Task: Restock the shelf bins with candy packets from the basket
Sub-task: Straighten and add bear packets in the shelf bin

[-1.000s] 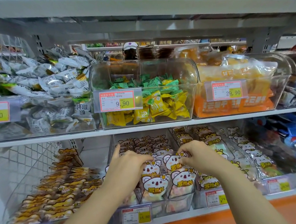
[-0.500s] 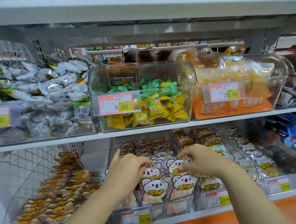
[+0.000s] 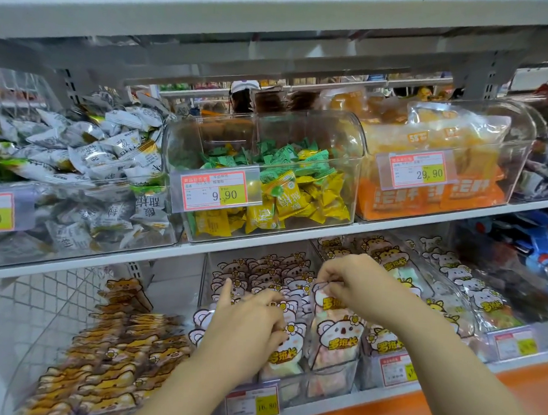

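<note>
The right hand (image 3: 357,284) pinches the top of a koala candy packet (image 3: 332,307) standing in the clear bin (image 3: 333,376) on the lower shelf (image 3: 318,407) — the left hand (image 3: 246,329) curls its fingers over neighbouring packets (image 3: 284,357), grip unclear.

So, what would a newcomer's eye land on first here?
The left hand and right hand, both gripping the koala packets mid lower shelf. Above them, green and yellow candies behind a red 9.90 price tag, with orange packs to their right.

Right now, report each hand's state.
Left hand: gripping the front koala packet by its top.
Right hand: pinching the top of a raised koala packet.
</note>
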Tool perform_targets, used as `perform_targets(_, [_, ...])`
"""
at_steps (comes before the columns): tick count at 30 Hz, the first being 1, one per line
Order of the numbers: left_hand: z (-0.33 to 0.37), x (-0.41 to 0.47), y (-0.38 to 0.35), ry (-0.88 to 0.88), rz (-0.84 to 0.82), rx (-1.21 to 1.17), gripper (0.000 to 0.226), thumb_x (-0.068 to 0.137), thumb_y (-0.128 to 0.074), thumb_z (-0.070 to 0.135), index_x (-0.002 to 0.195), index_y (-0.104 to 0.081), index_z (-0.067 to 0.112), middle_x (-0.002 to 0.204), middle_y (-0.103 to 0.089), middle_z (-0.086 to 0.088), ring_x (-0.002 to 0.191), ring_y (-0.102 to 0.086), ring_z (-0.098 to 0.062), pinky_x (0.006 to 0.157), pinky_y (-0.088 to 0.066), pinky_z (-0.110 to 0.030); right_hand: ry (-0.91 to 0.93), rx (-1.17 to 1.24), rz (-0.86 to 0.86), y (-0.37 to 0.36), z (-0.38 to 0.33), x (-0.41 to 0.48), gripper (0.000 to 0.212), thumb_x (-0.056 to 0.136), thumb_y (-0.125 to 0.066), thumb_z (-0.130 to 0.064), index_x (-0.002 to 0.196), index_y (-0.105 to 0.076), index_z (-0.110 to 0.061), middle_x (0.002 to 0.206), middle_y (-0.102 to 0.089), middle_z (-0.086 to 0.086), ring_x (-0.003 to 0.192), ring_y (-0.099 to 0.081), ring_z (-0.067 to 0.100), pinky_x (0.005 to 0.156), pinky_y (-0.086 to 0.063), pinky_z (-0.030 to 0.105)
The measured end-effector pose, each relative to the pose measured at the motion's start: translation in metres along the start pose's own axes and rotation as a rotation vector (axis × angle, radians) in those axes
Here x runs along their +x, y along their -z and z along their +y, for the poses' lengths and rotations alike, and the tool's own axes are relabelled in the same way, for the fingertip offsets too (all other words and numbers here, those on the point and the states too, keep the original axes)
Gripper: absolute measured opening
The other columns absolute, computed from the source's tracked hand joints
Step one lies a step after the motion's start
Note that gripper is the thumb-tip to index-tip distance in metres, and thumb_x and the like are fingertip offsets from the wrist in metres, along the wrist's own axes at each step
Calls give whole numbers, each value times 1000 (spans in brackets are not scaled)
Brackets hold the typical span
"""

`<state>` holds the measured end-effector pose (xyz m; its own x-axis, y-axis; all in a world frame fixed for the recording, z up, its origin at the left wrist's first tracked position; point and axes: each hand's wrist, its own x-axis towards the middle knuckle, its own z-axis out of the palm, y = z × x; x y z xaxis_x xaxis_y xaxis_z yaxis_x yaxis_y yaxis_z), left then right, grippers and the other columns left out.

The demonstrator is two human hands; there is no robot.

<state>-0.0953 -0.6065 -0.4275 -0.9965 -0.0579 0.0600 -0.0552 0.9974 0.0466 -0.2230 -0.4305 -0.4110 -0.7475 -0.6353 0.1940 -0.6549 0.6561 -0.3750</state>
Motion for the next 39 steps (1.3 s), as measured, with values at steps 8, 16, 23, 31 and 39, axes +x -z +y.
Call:
perform_targets(8, [-8,-7,1,-65,-24,-42,15,104,-45,36,89,-50,32,151,-37,25,128,-47,3,124,7,-50,34,-44,38,-5,0,-1,19,94,-61,-13,101,-71,-27,94,-69,-9,95,-57,12,84,-53,35])
perform_targets(16, [-18,-12,-3,-102,-16,-120,13,102,-48,33,89,-47,32,151,-39,24,135,-40,5,124,9,-44,66,38,105,1,1,-1,14,93,-64,-16,94,-72,-27,81,-67,-15,83,-63,5,71,-46,21])
perform_targets(23, [-22,-12,-7,-125,3,-131,12,102,-49,34,90,-48,33,151,-39,25,135,-41,4,124,9,-43,42,122,51,3,9,-4,19,92,-67,-17,81,-66,-33,76,-67,-18,73,-60,-4,63,-42,16])
perform_targets(31, [-24,-13,-8,-123,13,-141,14,102,-48,35,89,-47,33,152,-38,25,134,-41,5,125,7,-44,67,-28,-4,0,2,1,16,93,-64,-13,93,-72,-27,81,-65,-15,75,-57,3,72,-47,26])
perform_targets(39, [-23,-12,-8,-115,5,-133,14,103,-48,36,89,-46,33,152,-38,25,131,-44,3,125,9,-43,72,-98,-164,-25,-11,7,24,95,-56,-6,101,-75,-20,82,-60,-8,76,-56,11,63,-37,20])
